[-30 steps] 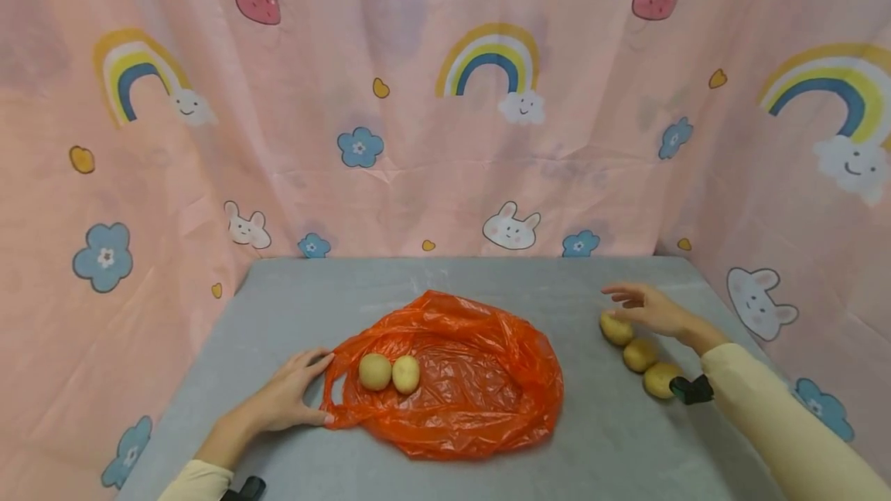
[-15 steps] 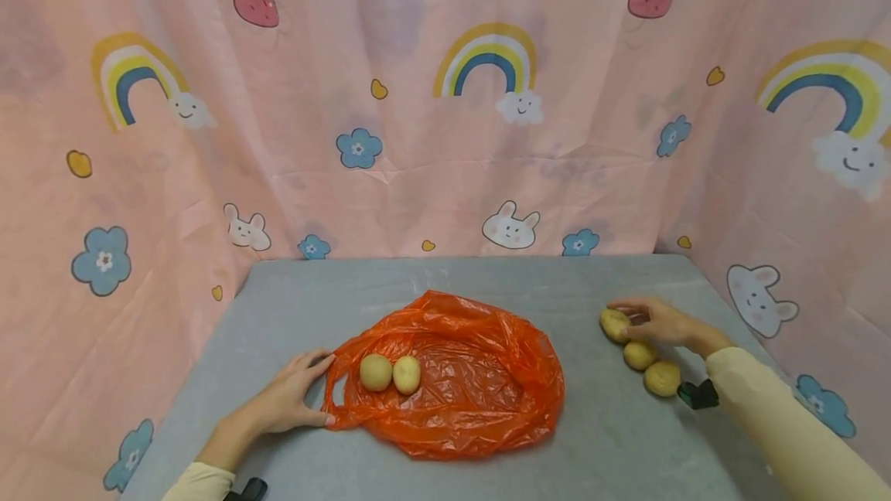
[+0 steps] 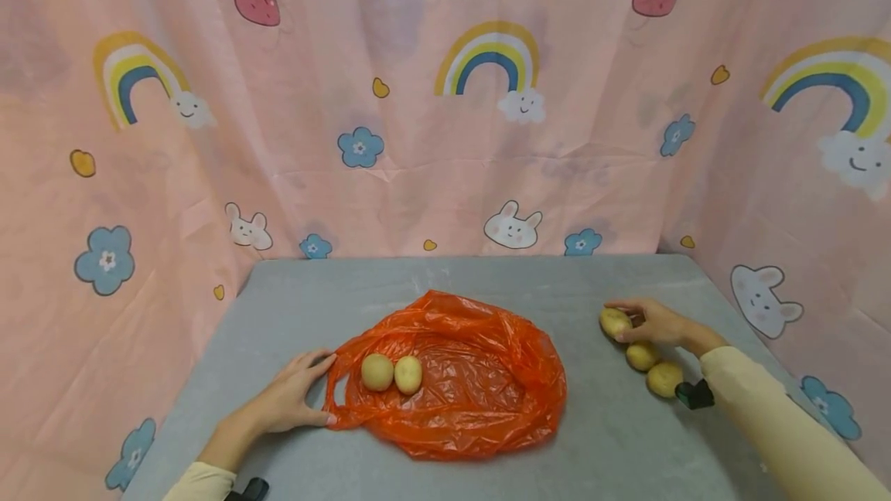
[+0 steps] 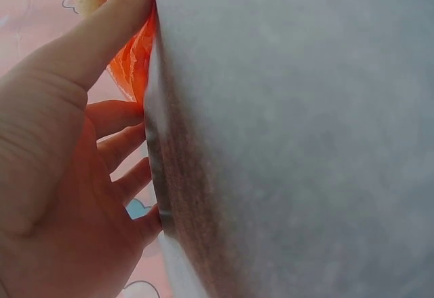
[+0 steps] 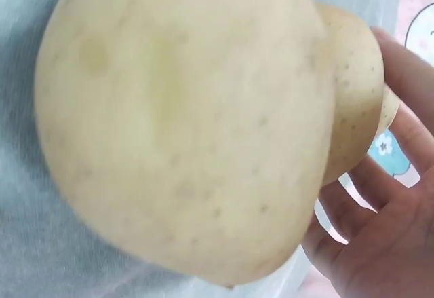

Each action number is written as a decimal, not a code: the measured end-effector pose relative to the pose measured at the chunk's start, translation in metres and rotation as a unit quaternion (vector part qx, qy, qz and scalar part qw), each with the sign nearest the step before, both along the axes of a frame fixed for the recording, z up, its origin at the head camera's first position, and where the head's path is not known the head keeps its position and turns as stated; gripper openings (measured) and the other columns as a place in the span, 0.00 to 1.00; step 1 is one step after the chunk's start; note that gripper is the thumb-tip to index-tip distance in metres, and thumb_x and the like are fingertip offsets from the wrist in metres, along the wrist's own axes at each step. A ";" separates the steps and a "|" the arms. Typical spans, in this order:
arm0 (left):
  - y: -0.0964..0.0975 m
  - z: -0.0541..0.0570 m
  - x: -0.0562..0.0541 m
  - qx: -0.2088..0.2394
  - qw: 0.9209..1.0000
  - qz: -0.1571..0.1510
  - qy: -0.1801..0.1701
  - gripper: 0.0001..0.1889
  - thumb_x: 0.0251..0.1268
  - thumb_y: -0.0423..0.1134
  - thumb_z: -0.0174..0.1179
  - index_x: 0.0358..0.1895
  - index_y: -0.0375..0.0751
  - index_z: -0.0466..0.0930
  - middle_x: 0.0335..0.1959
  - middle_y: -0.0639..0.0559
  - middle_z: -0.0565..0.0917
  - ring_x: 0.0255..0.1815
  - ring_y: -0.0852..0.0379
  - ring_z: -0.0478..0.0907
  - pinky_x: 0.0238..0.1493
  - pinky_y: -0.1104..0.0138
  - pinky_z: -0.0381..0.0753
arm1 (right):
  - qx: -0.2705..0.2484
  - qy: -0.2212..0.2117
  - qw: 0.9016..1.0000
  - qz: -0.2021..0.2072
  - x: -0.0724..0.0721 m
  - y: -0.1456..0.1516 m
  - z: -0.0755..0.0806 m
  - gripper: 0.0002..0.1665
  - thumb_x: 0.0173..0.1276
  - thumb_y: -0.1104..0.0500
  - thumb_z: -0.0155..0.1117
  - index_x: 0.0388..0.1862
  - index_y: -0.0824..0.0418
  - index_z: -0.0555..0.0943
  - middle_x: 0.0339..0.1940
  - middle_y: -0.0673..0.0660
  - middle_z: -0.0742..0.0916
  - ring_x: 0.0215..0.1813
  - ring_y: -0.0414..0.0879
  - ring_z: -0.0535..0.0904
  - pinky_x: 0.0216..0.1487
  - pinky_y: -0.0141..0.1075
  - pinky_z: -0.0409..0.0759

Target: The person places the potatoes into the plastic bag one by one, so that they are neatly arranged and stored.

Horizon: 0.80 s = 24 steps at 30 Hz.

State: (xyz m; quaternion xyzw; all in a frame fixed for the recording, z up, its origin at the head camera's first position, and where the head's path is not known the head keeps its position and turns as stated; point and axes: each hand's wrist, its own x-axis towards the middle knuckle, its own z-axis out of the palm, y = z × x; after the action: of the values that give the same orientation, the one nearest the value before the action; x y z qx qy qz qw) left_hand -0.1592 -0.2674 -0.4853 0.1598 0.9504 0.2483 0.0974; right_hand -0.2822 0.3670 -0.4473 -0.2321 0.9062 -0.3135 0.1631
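Observation:
An orange plastic bag [image 3: 473, 400] lies spread on the table with its mouth open. Two potatoes [image 3: 377, 373] sit side by side in it, near its handles. My left hand [image 3: 288, 397] rests at the bag's left end, thumb and forefinger spread over the handle edges, the other fingers extended in the left wrist view. On the right, three potatoes lie in a slanting row. My right hand [image 3: 660, 323] has its thumb and fingers around the farthest potato [image 3: 614, 324]. In the right wrist view the nearest potato [image 5: 190, 121] hides much of that grip.
The grey table [image 3: 334, 292] carries all of this. Beside the right hand's potato lie the middle potato [image 3: 643, 356] and the near potato [image 3: 664, 380], close to the dark wrist camera [image 3: 694, 394]. A pink patterned curtain [image 3: 404, 199] hangs behind and along both sides.
My right hand has come down from above the farthest potato, and its thumb and fingers have closed around it. My left hand and the bag have stayed in place.

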 end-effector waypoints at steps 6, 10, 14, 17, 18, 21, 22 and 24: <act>-0.001 -0.002 -0.001 -0.001 1.000 -0.001 0.001 0.57 0.47 0.62 0.77 0.77 0.34 0.62 0.77 0.36 0.63 0.77 0.31 0.58 0.69 0.34 0.64 | 0.007 0.010 1.000 -0.014 -0.001 -0.002 0.000 0.38 0.68 0.60 0.70 0.69 0.81 0.67 0.65 0.82 0.74 0.60 0.73 0.78 0.59 0.61 0.79; -0.002 -0.001 -0.001 0.001 1.000 -0.001 -0.002 0.57 0.47 0.61 0.77 0.77 0.34 0.62 0.77 0.36 0.63 0.77 0.31 0.58 0.69 0.34 0.63 | 0.010 0.021 0.999 -0.039 0.001 -0.006 0.004 0.39 0.69 0.59 0.69 0.70 0.79 0.67 0.67 0.82 0.73 0.62 0.76 0.76 0.59 0.61 0.79; -0.001 0.000 0.000 0.003 1.000 -0.002 0.001 0.56 0.47 0.61 0.77 0.77 0.33 0.63 0.77 0.36 0.63 0.77 0.30 0.58 0.70 0.34 0.63 | 0.002 0.035 0.998 -0.058 0.004 -0.011 0.012 0.40 0.69 0.56 0.69 0.72 0.76 0.66 0.68 0.81 0.73 0.63 0.75 0.75 0.58 0.62 0.79; -0.001 0.000 0.000 0.002 1.000 -0.002 0.003 0.56 0.47 0.61 0.77 0.76 0.33 0.63 0.77 0.36 0.64 0.77 0.30 0.59 0.70 0.34 0.63 | -0.006 0.042 0.997 -0.067 0.007 -0.016 0.018 0.40 0.70 0.54 0.69 0.73 0.74 0.67 0.69 0.80 0.73 0.63 0.74 0.75 0.58 0.61 0.79; -0.001 0.000 0.000 0.001 1.000 -0.003 0.002 0.56 0.47 0.61 0.77 0.76 0.33 0.63 0.76 0.36 0.64 0.76 0.30 0.59 0.70 0.34 0.63 | -0.009 0.041 0.997 -0.071 0.009 -0.018 0.020 0.41 0.70 0.53 0.69 0.74 0.72 0.66 0.69 0.79 0.73 0.63 0.74 0.75 0.58 0.61 0.79; -0.001 0.000 0.001 0.001 1.000 -0.004 0.003 0.56 0.47 0.60 0.77 0.76 0.32 0.63 0.76 0.35 0.64 0.76 0.30 0.59 0.70 0.34 0.63 | -0.020 0.039 0.996 -0.080 0.013 -0.027 0.026 0.41 0.70 0.51 0.68 0.75 0.69 0.66 0.71 0.78 0.72 0.65 0.74 0.74 0.59 0.62 0.78; -0.001 0.000 0.001 0.002 1.000 -0.005 0.004 0.56 0.47 0.60 0.77 0.76 0.32 0.63 0.76 0.35 0.64 0.76 0.30 0.59 0.70 0.34 0.63 | -0.024 0.037 0.995 -0.084 0.014 -0.030 0.028 0.42 0.70 0.51 0.68 0.75 0.69 0.66 0.71 0.77 0.72 0.65 0.74 0.73 0.59 0.62 0.78; 0.000 0.000 0.001 0.003 1.000 -0.006 0.004 0.56 0.47 0.60 0.77 0.76 0.32 0.63 0.76 0.35 0.64 0.76 0.30 0.59 0.69 0.34 0.63 | -0.038 0.035 0.995 -0.088 0.017 -0.037 0.031 0.41 0.71 0.50 0.68 0.76 0.68 0.66 0.71 0.77 0.72 0.65 0.74 0.73 0.59 0.61 0.79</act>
State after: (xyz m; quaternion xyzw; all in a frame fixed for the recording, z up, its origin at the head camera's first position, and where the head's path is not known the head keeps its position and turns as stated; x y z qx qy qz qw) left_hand -0.1580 -0.2678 -0.4851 0.1671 0.9490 0.2498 0.0952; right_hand -0.2653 0.3300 -0.4158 -0.1681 0.9159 -0.3522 0.0940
